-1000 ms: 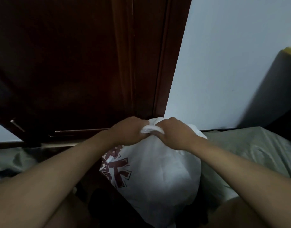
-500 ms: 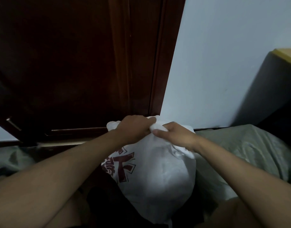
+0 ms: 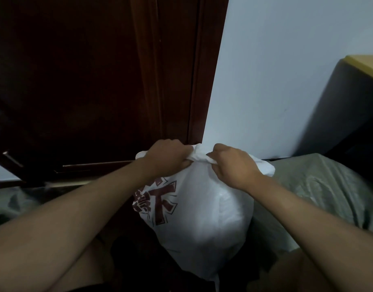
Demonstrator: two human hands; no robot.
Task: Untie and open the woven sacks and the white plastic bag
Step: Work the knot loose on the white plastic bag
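Observation:
A full white plastic bag [image 3: 204,220] with dark red printed characters stands between my knees, its top twisted into a knot [image 3: 199,158]. My left hand [image 3: 166,158] grips the left side of the knotted top, fingers curled round the plastic. My right hand [image 3: 232,165] pinches the twisted plastic on the right side of the knot. A grey-green woven sack [image 3: 320,192] lies to the right of the bag, and another piece of the same cloth [image 3: 8,207] shows at the far left.
A dark brown wooden door [image 3: 86,81] and its frame stand straight ahead. To its right is a pale wall [image 3: 286,70]. A dark piece of furniture with a yellow top edge [image 3: 362,66] fills the right corner.
My hands have drawn a little apart along the twisted top of the bag, and a short stretch of plastic now shows between them. The bag has stayed in place.

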